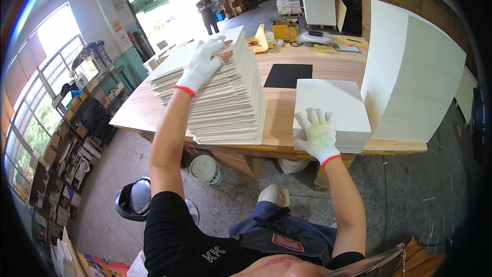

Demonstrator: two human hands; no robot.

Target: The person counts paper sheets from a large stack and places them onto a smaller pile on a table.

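My left hand (pixel 203 63), in a white glove with a red cuff and some bare fingertips, rests on top of a tall stack of thin white boards (pixel 228 107) with uneven edges. Its fingers stretch out toward the stack's right side. To the right, a lower, neater stack of white sheets (pixel 330 97) sits at the table's near edge. On its near left part lies my right hand (pixel 318 134), gloved the same way, palm down with the fingers spread. Neither hand is closed around anything.
A black square sheet (pixel 288 75) lies on the wooden table (pixel 279 103) between the stacks. At right stands a tall white stack (pixel 410 72). Farther back are scissors, tape and a yellow box (pixel 286 30). Below are a white bucket (pixel 205 169) and a stool (pixel 137 197). A person (pixel 207 13) stands by the doorway.
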